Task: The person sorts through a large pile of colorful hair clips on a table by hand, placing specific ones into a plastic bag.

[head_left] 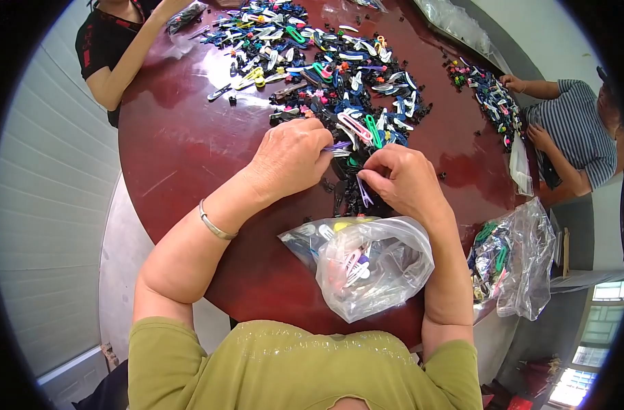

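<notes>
My left hand [289,158] pinches a purple hair clip [337,146] at the near edge of a big pile of coloured hair clips [326,68]. My right hand [402,179] grips another purple clip [364,191] that hangs down from its fingers. Both hands sit close together over the dark red round table [189,143]. Just below them lies an open clear plastic bag [367,263] with several clips inside.
A second clear bag of clips [513,256] hangs at the table's right edge. A person in black [110,48] sits at the far left, and a person in a striped shirt [575,130] handles a smaller clip pile [490,96] at the right.
</notes>
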